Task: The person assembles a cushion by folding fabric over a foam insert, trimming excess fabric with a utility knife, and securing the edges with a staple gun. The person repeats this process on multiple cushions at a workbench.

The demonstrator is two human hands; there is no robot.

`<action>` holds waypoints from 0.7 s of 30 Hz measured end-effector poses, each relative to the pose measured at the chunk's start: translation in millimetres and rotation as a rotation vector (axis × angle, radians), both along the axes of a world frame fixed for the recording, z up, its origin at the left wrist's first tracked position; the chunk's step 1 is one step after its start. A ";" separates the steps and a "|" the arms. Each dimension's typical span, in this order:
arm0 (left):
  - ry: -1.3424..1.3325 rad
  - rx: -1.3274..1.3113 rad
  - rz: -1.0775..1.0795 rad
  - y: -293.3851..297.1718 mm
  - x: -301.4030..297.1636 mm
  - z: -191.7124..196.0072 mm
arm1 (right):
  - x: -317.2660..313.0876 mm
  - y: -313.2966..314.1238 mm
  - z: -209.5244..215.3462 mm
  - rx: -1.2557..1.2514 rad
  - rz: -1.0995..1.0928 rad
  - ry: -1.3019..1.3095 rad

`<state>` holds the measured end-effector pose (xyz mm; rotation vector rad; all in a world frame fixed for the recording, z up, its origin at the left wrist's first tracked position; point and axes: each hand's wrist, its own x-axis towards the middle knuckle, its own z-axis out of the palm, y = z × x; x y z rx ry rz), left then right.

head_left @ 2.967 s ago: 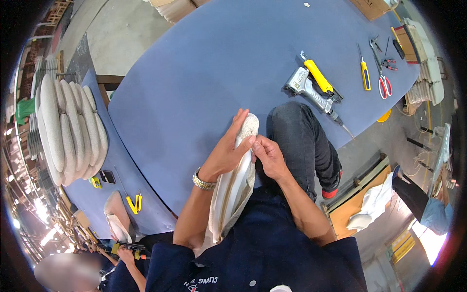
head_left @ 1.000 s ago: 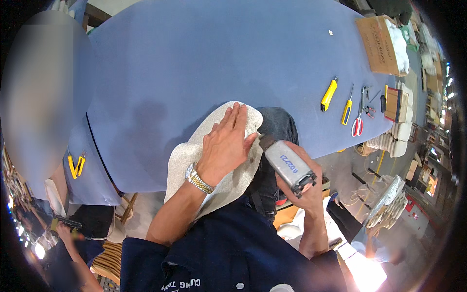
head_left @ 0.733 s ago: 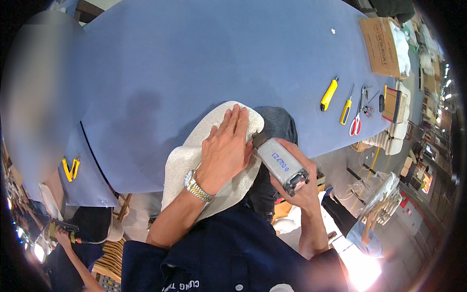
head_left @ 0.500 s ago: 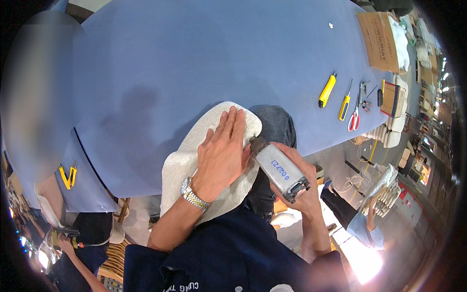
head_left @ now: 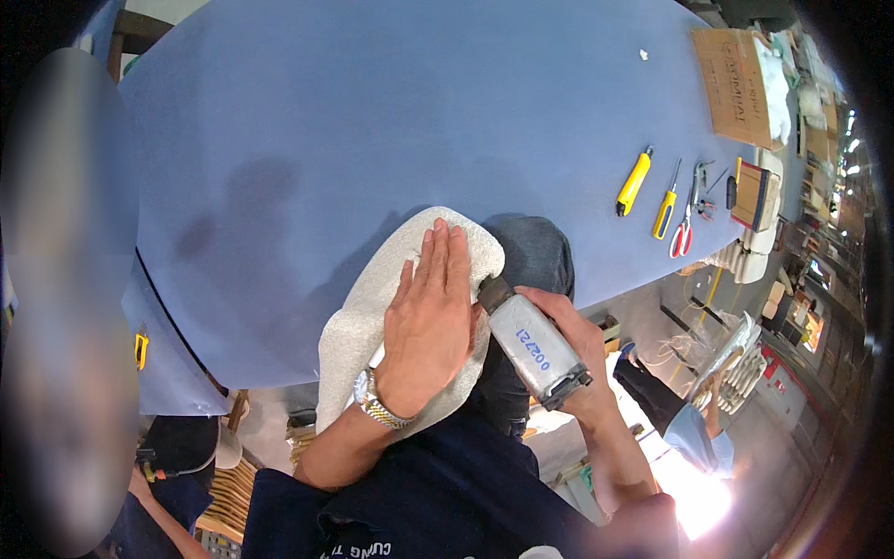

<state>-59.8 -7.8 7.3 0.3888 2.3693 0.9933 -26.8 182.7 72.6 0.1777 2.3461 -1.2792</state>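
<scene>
A light grey, fabric-covered cushion piece (head_left: 354,335) rests on my lap against the table edge, a bit of its white underside or edge showing by my wrist. My left hand (head_left: 430,321), with a watch at the wrist, lies flat on the fabric, fingers stretched out and pointing away from me. In my right hand (head_left: 582,349) is a grey staple gun (head_left: 529,340), its dark nose against the cushion's right edge beside my left hand. The tip of the nose is hidden. My jeans-clad knee (head_left: 535,252) shows behind the tool.
On the blue table (head_left: 372,112) at right lie a yellow utility knife (head_left: 634,182), a yellow screwdriver (head_left: 665,212) and red-handled scissors (head_left: 683,238). A cardboard box (head_left: 736,84) stands at the far right. Another person's arm (head_left: 168,522) shows at lower left.
The view has shifted slightly, so most things sit a little lower and further right. My left hand still presses the cushion and the staple gun stays at its edge.
</scene>
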 end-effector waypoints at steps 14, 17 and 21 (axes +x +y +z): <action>0.105 -0.083 0.176 -7.8 -4.0 5.5 | -21.9 -16.3 -5.7 -0.054 0.009 -0.016; 0.103 -0.101 0.173 -6.3 -0.4 7.8 | -14.5 -13.0 -15.9 -0.029 0.059 0.168; 0.197 -0.103 0.170 -4.6 9.7 2.9 | -5.7 -9.1 2.7 -0.022 0.065 0.199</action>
